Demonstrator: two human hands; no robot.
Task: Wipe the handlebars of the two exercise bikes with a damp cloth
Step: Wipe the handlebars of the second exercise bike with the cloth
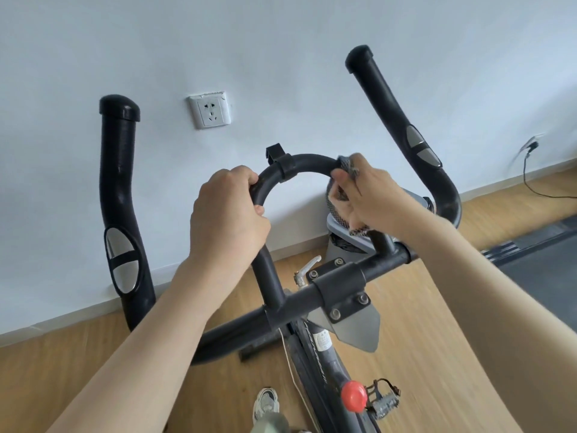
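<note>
The handlebars (327, 295) are matte black and scuffed: a crossbar bolted through a clamp plate, a rounded centre loop (299, 162) rising from it, and two long outer horns. Each horn carries oval silver sensor pads (122, 260) set into the padding and ends in a blunt cap. The whole assembly sits at the front of an exercise bike (331, 364) standing on a wooden floor (421, 354) close to a pale wall (281, 42).

The crossbar runs from lower left up to the right, and the horns point up and away toward the wall, the right one leaning outward. The loop arches forward over the crossbar.

The left hand (226, 217) is clenched around the left side of the loop. The right hand (367, 196) grips a grey, mesh-textured cloth (338, 210) wrapped against the loop's right side.

Much of the cloth is buried under the fingers, so its full shape is unclear. The right leg of the loop is covered by hand and cloth. The bike frame runs out of the bottom edge, showing only a red knob (353, 396) and one pedal (384, 400). A shoe (266, 403) is partly visible below. A wall socket (209, 110) sits between the left horn and the loop.
</note>
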